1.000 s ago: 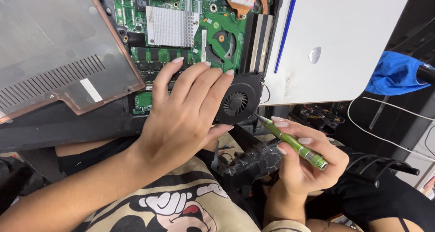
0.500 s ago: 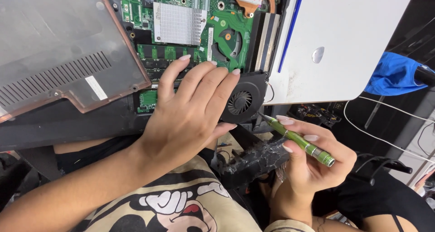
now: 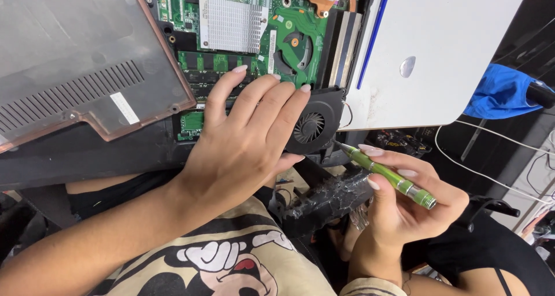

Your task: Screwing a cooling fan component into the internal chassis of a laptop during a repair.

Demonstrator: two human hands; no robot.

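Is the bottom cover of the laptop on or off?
Off. The grey bottom cover lies shifted aside, leaving the green circuit board and black fan exposed beside the left hand.

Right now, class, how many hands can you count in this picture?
2. The left hand lies flat on the open laptop's green circuit board; the right hand holds a green screwdriver beside the round black fan.

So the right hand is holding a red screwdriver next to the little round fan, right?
Not quite: the screwdriver is green, not red. The head view shows the right hand holding it with its tip next to the little round fan.
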